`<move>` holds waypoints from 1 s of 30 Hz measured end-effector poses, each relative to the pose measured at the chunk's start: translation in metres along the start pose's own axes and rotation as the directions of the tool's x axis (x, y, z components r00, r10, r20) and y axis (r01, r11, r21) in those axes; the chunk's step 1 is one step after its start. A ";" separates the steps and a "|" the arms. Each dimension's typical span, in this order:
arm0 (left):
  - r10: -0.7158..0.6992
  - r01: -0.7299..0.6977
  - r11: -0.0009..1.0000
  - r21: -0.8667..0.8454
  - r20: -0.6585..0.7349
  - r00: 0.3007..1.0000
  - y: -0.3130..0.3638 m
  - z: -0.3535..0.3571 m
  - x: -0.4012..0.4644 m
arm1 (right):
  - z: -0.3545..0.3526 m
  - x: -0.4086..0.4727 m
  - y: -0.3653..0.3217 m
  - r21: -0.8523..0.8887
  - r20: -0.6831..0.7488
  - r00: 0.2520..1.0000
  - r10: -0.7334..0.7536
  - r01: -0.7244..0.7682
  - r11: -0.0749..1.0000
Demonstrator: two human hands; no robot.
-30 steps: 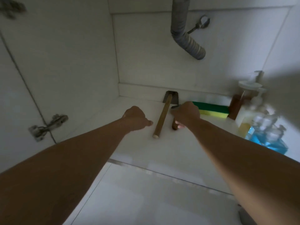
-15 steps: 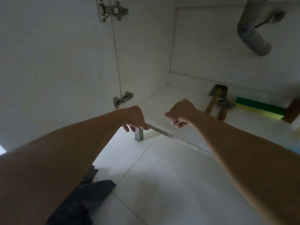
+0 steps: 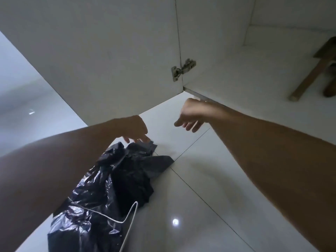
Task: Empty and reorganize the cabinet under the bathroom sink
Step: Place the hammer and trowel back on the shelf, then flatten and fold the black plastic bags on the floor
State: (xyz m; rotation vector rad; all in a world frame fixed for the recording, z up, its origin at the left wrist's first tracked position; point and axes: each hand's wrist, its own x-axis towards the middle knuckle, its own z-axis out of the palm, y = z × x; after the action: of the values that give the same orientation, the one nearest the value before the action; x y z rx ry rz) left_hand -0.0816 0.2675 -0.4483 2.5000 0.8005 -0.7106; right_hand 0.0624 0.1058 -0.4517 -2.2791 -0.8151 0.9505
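Cabinet (image 3: pixel 236 73) sits upper right, its door (image 3: pixel 101 57) swung open above your hands; your left hand (image 3: pixel 133 129) hangs with loose fingers just over a black bag (image 3: pixel 116 180) on the floor tiles (image 3: pixel 190 206); your right hand (image 3: pixel 190 115) is blurred, fingers relaxed, empty; wooden handles (image 3: pixel 309 79) are cut off at right.

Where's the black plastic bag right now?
In the head view, the black plastic bag lies crumpled on the white tile floor, lower left of centre, below the open cabinet door, with the left hand just above its top edge.
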 end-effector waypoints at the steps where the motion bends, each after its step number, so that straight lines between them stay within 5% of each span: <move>1: 0.008 -0.008 1.000 -0.029 -0.002 1.000 -0.011 0.004 0.001 | 0.010 0.003 -0.006 -0.039 0.038 0.999 0.028 -0.026 0.999; 13: 0.251 -0.234 0.962 0.141 -0.114 0.961 -0.121 0.047 0.029 | 0.144 0.023 -0.051 -0.167 0.139 0.945 0.296 -0.272 0.948; 19: 0.384 -0.388 0.895 0.218 0.062 0.921 -0.141 0.065 0.001 | 0.186 -0.027 -0.063 -0.020 0.084 0.906 0.415 -0.415 0.910; 25: 0.519 -0.497 0.775 0.389 0.056 0.853 -0.151 0.062 -0.020 | 0.196 -0.053 -0.060 0.085 -0.097 0.910 0.403 -0.396 0.914; 30: 0.497 -0.439 0.775 0.455 -0.010 0.867 -0.158 0.072 -0.046 | 0.228 -0.096 -0.054 0.136 -0.167 0.925 0.341 -0.321 0.937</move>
State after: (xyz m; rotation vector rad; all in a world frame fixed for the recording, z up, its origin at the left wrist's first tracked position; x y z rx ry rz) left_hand -0.2371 0.3293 -0.5144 3.0036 0.0079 -0.5958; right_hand -0.1824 0.1301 -0.5130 -2.4117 -0.2935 0.8781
